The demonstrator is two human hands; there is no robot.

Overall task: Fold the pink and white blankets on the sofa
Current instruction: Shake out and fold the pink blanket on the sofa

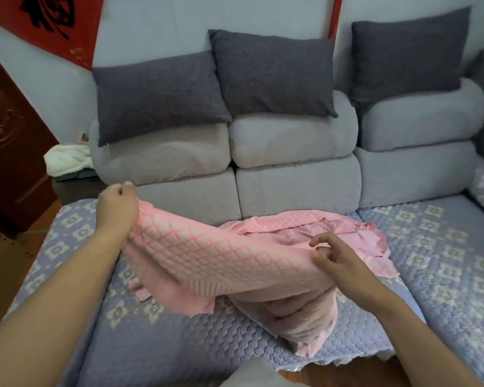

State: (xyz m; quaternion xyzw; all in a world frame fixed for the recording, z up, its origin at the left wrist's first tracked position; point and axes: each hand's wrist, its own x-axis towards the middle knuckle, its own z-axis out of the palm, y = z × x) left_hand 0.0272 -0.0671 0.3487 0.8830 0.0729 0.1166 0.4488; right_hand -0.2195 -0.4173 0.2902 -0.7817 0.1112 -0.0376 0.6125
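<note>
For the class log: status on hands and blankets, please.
Left hand grips pink blanket edge, lifted. Right hand pinches it too. White blanket bunched beside sofa, untouched. Nothing in the way.

Partly hidden blankets and cropped surroundings

The white blanket [66, 160] sits half behind the sofa arm [101, 152]; the pink blanket [229, 255] covers its own lower folds; frame edges crop the door [9, 135].

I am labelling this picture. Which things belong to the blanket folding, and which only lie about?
Job: pink blanket, left hand, right hand, white blanket, sofa.
Lying about: three dark cushions, red wall hanging.
</note>
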